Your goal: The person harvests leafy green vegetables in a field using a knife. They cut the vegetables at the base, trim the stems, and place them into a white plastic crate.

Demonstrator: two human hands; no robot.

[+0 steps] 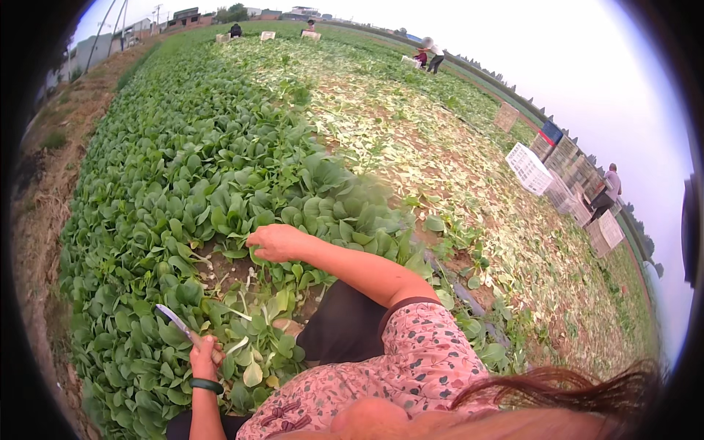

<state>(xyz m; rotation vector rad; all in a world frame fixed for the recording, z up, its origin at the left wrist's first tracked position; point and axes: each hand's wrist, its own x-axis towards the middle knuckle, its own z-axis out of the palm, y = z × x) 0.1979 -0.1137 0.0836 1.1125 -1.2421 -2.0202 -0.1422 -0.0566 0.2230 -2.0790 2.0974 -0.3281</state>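
Note:
In my left hand, low on the left, is a knife with a wooden handle; its curved metal blade points up and left over the leaves. A dark green bangle circles that wrist. My right hand reaches across to the leafy green plants, back upward, fingers bent down at the leaves. A leaf edge shows under the fingers; whether they grip it is hidden. Between the hands lie cut leafy greens with pale stems, some leaves yellowed, beside a patch of bare soil.
Dense greens stand ahead and left, bordered by a dirt strip. Cut pale leaves litter the ground at right, beside a dark strip or hose. Plastic crates are stacked at far right near a person. Several people work farther off.

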